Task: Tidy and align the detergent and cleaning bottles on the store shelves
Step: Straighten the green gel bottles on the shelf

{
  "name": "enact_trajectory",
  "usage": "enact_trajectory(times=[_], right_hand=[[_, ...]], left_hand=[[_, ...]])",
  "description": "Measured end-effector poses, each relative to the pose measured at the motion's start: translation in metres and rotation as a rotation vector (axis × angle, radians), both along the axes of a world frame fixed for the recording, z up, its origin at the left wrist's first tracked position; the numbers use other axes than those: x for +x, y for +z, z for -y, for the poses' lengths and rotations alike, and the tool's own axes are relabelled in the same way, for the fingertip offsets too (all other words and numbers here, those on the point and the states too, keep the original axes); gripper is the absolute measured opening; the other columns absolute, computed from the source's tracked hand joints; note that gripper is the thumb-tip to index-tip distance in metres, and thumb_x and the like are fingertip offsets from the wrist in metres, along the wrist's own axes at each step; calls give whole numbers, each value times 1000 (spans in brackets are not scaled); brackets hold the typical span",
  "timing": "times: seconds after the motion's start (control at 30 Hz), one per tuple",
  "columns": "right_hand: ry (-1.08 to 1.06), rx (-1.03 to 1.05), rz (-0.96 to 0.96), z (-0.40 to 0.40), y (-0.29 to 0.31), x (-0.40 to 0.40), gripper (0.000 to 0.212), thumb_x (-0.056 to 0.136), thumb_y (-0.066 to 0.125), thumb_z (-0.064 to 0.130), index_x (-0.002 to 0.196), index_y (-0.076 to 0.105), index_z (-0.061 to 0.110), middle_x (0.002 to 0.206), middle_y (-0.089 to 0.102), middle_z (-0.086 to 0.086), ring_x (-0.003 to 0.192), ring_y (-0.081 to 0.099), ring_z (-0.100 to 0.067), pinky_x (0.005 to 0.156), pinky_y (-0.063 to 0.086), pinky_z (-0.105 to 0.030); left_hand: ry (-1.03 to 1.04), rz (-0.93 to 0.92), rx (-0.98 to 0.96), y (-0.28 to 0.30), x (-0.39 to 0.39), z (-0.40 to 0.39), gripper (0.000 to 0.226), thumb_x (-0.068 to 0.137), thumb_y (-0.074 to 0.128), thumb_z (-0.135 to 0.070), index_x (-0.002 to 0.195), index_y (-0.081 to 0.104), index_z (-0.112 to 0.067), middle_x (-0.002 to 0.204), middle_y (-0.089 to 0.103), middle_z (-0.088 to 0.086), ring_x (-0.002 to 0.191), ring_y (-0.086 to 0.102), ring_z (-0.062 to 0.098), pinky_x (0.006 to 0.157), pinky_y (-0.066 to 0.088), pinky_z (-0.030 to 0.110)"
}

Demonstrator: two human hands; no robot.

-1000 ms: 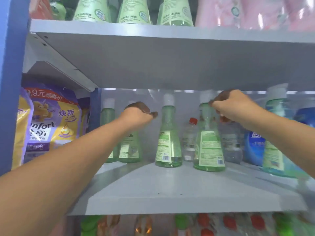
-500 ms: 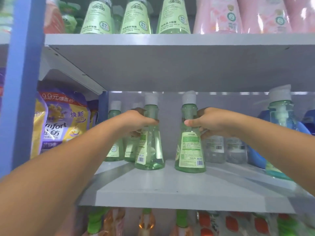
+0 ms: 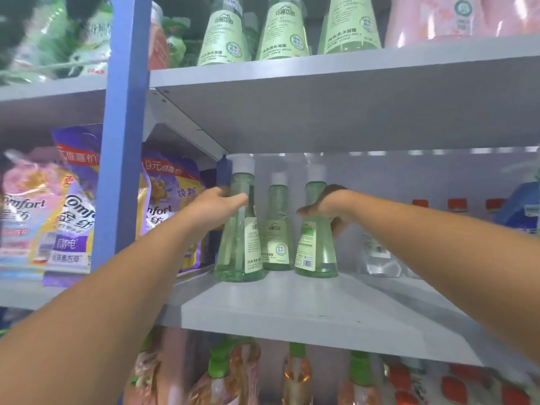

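Three green cone-shaped detergent bottles with white caps stand at the left end of the middle grey shelf [image 3: 292, 311]. My left hand [image 3: 217, 207] grips the neck of the left green bottle [image 3: 241, 252], which stands nearest the shelf's front. My right hand [image 3: 330, 207] is wrapped round the neck of the right green bottle [image 3: 314, 249], thumb pointing left. Between them, a little further back, stands the middle green bottle [image 3: 277, 229], touched by neither hand.
Clear bottles with red caps [image 3: 380, 258] and a blue pump bottle [image 3: 523, 206] stand to the right. A blue upright post [image 3: 122, 141] separates purple Comfort refill bags [image 3: 70, 217] on the left. Green and pink bottles fill the shelf above; orange bottles sit below.
Both hands have carried their green bottles leftward toward the shelf's left end, beside a third bottle. The camera has swung left, bringing the post and refill bags into view.
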State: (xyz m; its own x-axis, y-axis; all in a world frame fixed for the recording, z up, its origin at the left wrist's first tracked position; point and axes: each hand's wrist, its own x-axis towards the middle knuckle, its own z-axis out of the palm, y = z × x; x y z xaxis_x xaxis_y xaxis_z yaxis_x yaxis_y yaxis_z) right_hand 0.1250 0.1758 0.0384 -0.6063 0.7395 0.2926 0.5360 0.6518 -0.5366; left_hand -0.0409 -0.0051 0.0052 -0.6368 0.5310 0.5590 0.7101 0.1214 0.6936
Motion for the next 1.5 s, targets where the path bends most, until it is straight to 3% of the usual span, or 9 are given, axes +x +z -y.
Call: enact_trajectory(times=[0.17, 0.47, 0.6, 0.7, 0.83, 1.0, 1.2, 1.33, 1.5], right_hand=[[10, -38, 56, -19, 9, -8, 76, 89, 74, 55, 143, 51, 6, 131, 66, -12, 84, 79, -32, 81, 63, -42], [157, -168, -210, -51, -7, -14, 33, 100, 66, 26, 127, 63, 7, 113, 75, -12, 103, 74, -29, 96, 59, -45], [128, -178, -282, -60, -9, -17, 39, 98, 69, 28, 129, 61, 6, 117, 73, -12, 106, 71, -30, 93, 61, -46], [-53, 24, -244, -58, -13, -23, 52, 91, 75, 42, 119, 58, 2, 111, 69, -12, 87, 70, -29, 82, 63, -42], [-133, 74, -210, -56, -14, -29, 68, 85, 74, 60, 119, 49, 6, 111, 63, -8, 82, 69, -29, 77, 63, -40], [-10, -57, -303, -65, -14, -23, 43, 89, 72, 42, 118, 64, 11, 104, 70, -6, 92, 70, -25, 91, 61, -42], [-22, -22, -308, -64, -18, -28, 45, 87, 72, 54, 108, 59, 16, 100, 67, -4, 90, 69, -27, 88, 61, -42], [47, -85, -379, -69, -18, -22, 30, 91, 72, 39, 108, 69, 14, 97, 72, -4, 87, 71, -20, 87, 61, -37], [-39, 8, -300, -65, -19, -26, 52, 85, 71, 60, 105, 60, 13, 100, 71, -6, 88, 72, -26, 83, 58, -38]], left_hand=[[1, 31, 93, -1, -8, -9, 13, 91, 62, -44, 92, 56, -33, 87, 58, -17, 77, 53, 2, 57, 36, 23], [37, 63, 133, -5, -12, -17, 34, 81, 82, -51, 100, 60, -33, 89, 65, -10, 77, 60, 6, 57, 43, 24], [94, 128, 149, 2, -18, -13, 30, 86, 80, -42, 93, 56, -26, 92, 65, -1, 75, 60, 14, 56, 41, 28], [146, 129, 101, 3, -21, -10, 35, 92, 73, -40, 78, 45, -25, 86, 60, 2, 71, 55, 17, 56, 42, 29], [72, 160, 145, -2, -24, -10, 18, 98, 65, -33, 102, 57, -18, 91, 62, 3, 75, 58, 17, 57, 39, 28], [7, 250, 242, -11, -25, -9, 59, 91, 70, -49, 138, 54, -17, 110, 64, -2, 77, 53, 7, 60, 39, 28], [-49, 266, 259, -13, -24, -11, 30, 93, 70, -47, 107, 54, -25, 81, 56, -13, 67, 53, 4, 49, 36, 22], [-87, 307, 288, -14, -24, -12, 31, 94, 71, -44, 113, 59, -22, 86, 62, -10, 71, 56, 7, 53, 39, 23], [-106, 305, 285, -15, -26, -12, 21, 95, 69, -45, 107, 58, -31, 84, 60, -12, 71, 56, 6, 54, 39, 23]])
